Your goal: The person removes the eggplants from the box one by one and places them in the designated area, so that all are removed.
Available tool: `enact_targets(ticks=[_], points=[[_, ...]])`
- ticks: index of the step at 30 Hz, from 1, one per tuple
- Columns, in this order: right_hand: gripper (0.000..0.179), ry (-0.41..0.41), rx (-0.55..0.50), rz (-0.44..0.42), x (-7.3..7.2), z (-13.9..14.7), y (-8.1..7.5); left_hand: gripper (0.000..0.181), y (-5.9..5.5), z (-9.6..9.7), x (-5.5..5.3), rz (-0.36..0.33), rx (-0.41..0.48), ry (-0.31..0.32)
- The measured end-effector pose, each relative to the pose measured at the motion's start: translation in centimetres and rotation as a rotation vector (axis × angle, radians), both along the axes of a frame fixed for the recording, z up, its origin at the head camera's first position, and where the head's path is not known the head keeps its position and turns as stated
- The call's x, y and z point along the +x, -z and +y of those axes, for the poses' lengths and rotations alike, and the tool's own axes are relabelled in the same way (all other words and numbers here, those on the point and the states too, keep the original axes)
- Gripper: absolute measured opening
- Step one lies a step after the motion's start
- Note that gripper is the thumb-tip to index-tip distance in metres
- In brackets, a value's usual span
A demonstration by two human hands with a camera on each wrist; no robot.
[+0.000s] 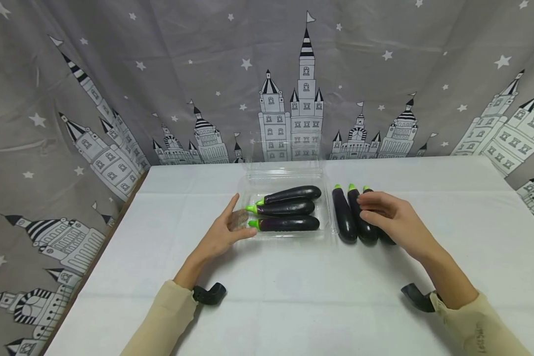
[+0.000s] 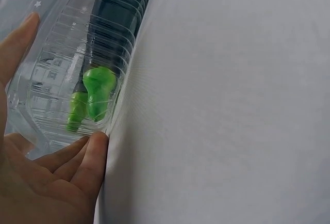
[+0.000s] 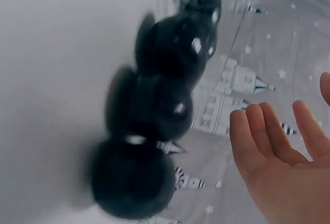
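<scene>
A clear plastic clamshell box (image 1: 328,217) holds three dark eggplants, the nearest eggplant (image 1: 289,224) lying lengthwise with its green stem to the left. My left hand (image 1: 220,238) is at the box's left end, fingers extended; in the left wrist view its fingertips (image 2: 98,146) appear to touch the corner. Three more eggplants stand side by side lengthwise just right of the box, the leftmost eggplant (image 1: 344,217) in full sight. Over the rightmost eggplant (image 1: 386,238) hovers my right hand (image 1: 393,217), partly covering it. The right wrist view shows that hand (image 3: 278,167) with fingers extended, holding nothing.
Behind the box rises its transparent raised lid (image 1: 285,170). White cloth (image 1: 289,296) covers the table, whose left edge (image 1: 111,232) shows brown. A grey curtain (image 1: 360,59) printed with castles and stars hangs behind. Dark curved pieces (image 1: 210,294) sit at both sleeve cuffs.
</scene>
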State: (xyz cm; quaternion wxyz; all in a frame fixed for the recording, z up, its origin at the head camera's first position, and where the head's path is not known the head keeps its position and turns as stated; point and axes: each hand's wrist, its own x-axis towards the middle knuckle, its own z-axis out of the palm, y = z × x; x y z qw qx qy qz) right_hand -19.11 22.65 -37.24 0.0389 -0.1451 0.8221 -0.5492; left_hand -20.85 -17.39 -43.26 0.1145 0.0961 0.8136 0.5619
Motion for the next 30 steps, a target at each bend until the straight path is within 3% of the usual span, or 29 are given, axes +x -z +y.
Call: enact_targets(ticks=[10,17,30], points=[[0.041,-0.091,-0.081,-0.008,-0.6,-3.0,0.0,0.105,-0.1,0.0,-0.1,-0.005,-0.005,-0.012],[0.038,-0.155,-0.053,0.040,-1.3,-5.4,0.0,0.104,0.1,-0.2,0.0,-0.010,0.022,-0.005],[0.039,-0.263,-0.055,0.031,-2.6,-9.4,-0.1,0.106,0.0,0.0,0.2,-0.005,0.015,-0.005]])
